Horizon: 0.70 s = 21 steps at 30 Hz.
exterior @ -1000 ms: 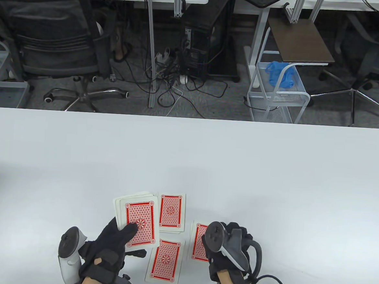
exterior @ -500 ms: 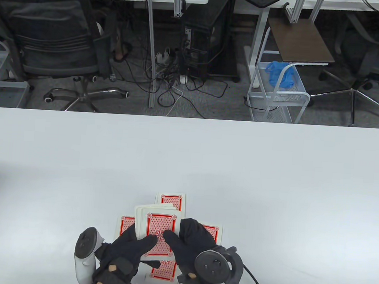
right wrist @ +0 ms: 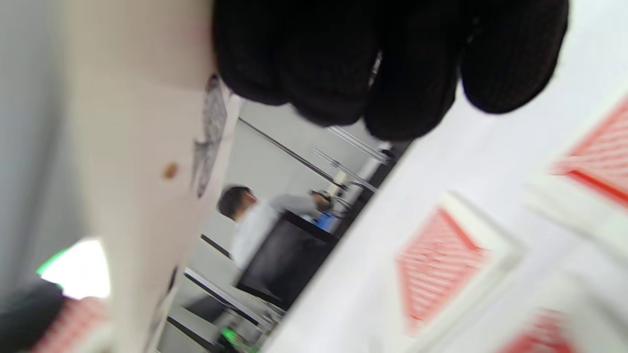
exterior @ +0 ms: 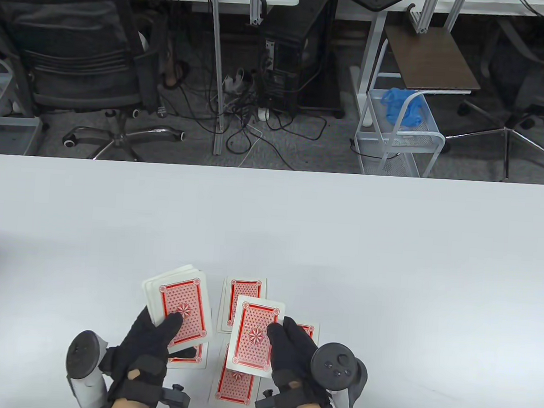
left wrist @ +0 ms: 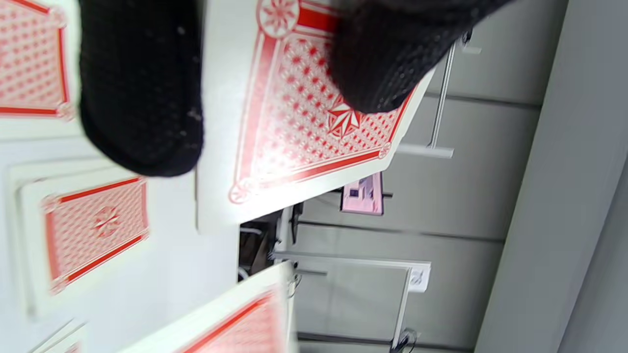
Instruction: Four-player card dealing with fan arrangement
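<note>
My left hand [exterior: 163,329] holds the red-backed deck [exterior: 178,307] face down above the table [exterior: 298,224], thumb on top; the left wrist view shows the thumb [left wrist: 378,63] pressing on the deck [left wrist: 304,122]. My right hand [exterior: 283,337] pinches a single card [exterior: 251,340] face down, lifted over the dealt cards. Small groups of dealt cards lie on the table: a far one [exterior: 245,293], a right one [exterior: 310,330] mostly under my right hand, a near one [exterior: 233,388] and a left one [exterior: 193,358] partly under the deck. The right wrist view is blurred; the gloved fingers [right wrist: 392,63] hold the pale card [right wrist: 147,171].
The table's far edge [exterior: 274,170] borders a floor with cables, an office chair [exterior: 77,55] and a white wire cart [exterior: 398,133]. A person sits at the far left. Wide bare tabletop lies beyond and beside the cards.
The hands met over the deck half a second ago. Since then my left hand has carried the deck left and my right hand has drawn one card off to the right.
</note>
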Available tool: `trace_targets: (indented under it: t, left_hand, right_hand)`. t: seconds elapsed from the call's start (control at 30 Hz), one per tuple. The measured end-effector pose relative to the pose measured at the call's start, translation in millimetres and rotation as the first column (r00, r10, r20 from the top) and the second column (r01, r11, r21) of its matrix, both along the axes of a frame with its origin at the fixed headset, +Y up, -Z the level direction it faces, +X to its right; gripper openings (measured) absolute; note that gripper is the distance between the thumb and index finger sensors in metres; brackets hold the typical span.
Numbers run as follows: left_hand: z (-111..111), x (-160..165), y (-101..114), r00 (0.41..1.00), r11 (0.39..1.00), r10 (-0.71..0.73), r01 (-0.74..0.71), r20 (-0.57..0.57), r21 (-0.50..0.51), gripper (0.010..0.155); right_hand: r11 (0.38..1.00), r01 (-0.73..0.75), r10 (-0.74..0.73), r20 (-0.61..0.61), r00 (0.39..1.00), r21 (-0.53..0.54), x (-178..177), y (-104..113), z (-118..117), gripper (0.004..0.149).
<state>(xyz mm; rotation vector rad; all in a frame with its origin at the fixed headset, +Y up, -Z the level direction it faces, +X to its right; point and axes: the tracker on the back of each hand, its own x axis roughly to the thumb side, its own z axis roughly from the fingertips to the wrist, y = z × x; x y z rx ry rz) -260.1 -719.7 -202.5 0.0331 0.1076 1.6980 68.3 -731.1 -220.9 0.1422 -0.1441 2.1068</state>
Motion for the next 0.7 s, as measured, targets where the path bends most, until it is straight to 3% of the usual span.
trace_targets:
  t: [0.1,0.27,0.4,0.5,0.53,0.57,0.63,0.7]
  left_hand:
    - [0.2,-12.3,1.2,0.993,0.993,0.113,-0.112,-0.028,0.026,0.053]
    - [0.0,-13.3,0.0,0.995,0.995,0.098,-0.097,-0.033,0.021,0.053]
    - [-0.9,-7.4,0.5,0.998,0.997,0.07,-0.069,-0.006,0.018,0.053]
    - [-1.4,-2.5,0.9,0.999,0.999,0.051,-0.051,0.02,0.016,0.053]
    - [-1.7,-0.2,0.9,0.998,0.999,0.047,-0.047,0.032,0.014,0.053]
    - [-1.8,1.6,0.7,0.998,0.999,0.043,-0.044,0.042,0.012,0.053]
    - [-2.3,6.8,-0.5,0.997,1.0,0.025,-0.026,0.073,0.005,0.053]
    - [-3.2,13.9,-2.3,0.994,1.0,0.0,0.0,0.113,-0.003,0.053]
  right_hand:
    - [0.971,-0.201,0.187,-0.112,0.976,-0.129,-13.3,-9.9,-1.9,0.038]
    - [0.845,-0.509,0.46,-0.26,0.849,-0.165,-38.8,-16.1,0.2,0.04]
    - [0.628,-0.776,0.749,-0.219,0.625,-0.069,-57.2,-20.8,6.0,0.042]
    - [0.463,-0.885,0.856,-0.233,0.462,-0.054,-64.4,-28.9,5.5,0.047]
    - [0.373,-0.924,0.885,-0.269,0.381,-0.083,-65.8,-31.9,3.8,0.049]
    - [0.371,-0.924,0.88,-0.283,0.381,-0.091,-65.4,-29.3,3.6,0.048]
    - [0.435,-0.898,0.866,-0.242,0.437,-0.064,-63.3,-21.0,4.3,0.049]
    - [0.607,-0.793,0.791,-0.121,0.599,0.044,-56.4,-5.5,7.8,0.046]
